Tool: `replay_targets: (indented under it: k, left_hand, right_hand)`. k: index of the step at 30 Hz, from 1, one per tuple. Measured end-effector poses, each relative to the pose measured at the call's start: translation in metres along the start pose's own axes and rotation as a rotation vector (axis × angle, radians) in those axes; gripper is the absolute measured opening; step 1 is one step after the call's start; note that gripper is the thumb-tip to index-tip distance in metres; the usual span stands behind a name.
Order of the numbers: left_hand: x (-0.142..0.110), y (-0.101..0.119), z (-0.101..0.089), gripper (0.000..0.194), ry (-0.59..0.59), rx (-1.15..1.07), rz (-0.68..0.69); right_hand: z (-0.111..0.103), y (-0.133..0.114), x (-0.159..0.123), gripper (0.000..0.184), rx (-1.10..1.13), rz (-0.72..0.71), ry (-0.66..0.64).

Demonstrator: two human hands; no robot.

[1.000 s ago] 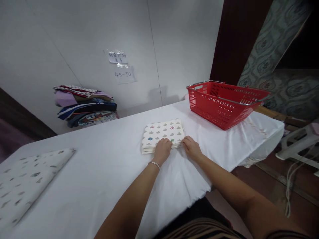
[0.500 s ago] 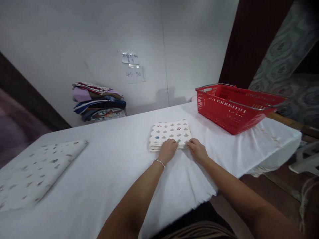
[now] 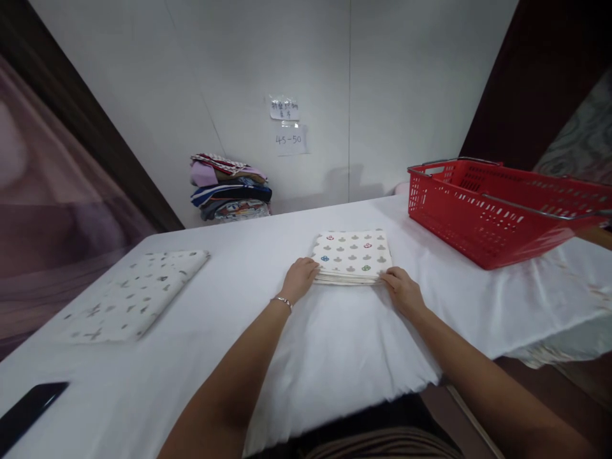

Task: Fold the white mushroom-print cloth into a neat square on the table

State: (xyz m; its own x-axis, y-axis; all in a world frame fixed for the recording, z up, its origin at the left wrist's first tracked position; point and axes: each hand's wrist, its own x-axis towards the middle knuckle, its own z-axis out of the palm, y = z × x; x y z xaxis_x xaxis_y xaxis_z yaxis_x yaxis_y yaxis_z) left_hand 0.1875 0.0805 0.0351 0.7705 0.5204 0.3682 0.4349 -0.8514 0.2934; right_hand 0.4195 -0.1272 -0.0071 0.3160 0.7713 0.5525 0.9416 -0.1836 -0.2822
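Note:
A folded cream cloth (image 3: 352,254) with small grey, red, blue and green motifs lies flat on the white-covered table (image 3: 296,357). Its stacked layers show along the near edge. My left hand (image 3: 299,280), with a silver bracelet at the wrist, has its fingers closed at the near left corner of that cloth. At the opposite near corner, my right hand (image 3: 404,290) pinches the edge between thumb and fingers. The fingertips of both hands are partly hidden against the fabric.
A red plastic basket (image 3: 473,220) with metal handles stands at the right. Another patterned folded cloth (image 3: 138,293) lies at the left, with a dark phone-like object (image 3: 31,411) nearer. A pile of folded fabrics (image 3: 232,188) sits by the wall under paper signs (image 3: 289,139).
My left hand has slid leftward from the middle of the near edge to its left corner. My right hand stays at the right corner. The view has turned left, showing the dark flat object.

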Motion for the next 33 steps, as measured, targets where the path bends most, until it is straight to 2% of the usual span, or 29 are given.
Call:
replay_targets:
  k: [3, 9, 11, 15, 17, 22, 27, 33]
  left_hand:
    - [-0.001, -0.002, -0.004, 0.021, -0.059, 0.019, 0.007]
    - [0.005, 0.011, -0.006, 0.023, -0.147, 0.199, 0.066]
    - [0.005, 0.011, -0.006, 0.025, -0.127, 0.218, 0.055]
    - [-0.004, 0.004, -0.001, 0.023, 0.008, 0.183, 0.027]
    - [-0.011, -0.001, 0.004, 0.024, 0.04, 0.173, 0.027]
    - [-0.02, -0.008, 0.01, 0.026, -0.005, 0.173, 0.028]
    - [-0.016, -0.006, 0.006, 0.025, -0.057, 0.142, 0.043]
    - [-0.011, -0.005, 0.004, 0.024, -0.044, 0.141, -0.019]
  right_hand:
    - [-0.001, -0.001, 0.0, 0.031, -0.004, -0.014, 0.0]
    - [0.0, 0.0, -0.001, 0.03, -0.027, -0.013, -0.008]
    - [0.001, 0.001, 0.0, 0.03, -0.023, -0.017, -0.01]
    - [0.003, 0.003, -0.001, 0.031, -0.019, -0.031, -0.012]
    - [0.004, 0.003, -0.001, 0.032, -0.021, -0.039, -0.011]
    - [0.004, 0.003, -0.001, 0.033, -0.021, -0.019, -0.026]
    - [0.004, 0.003, 0.0, 0.031, -0.012, -0.017, -0.026]
    - [0.006, 0.006, -0.002, 0.031, -0.001, -0.035, -0.021]
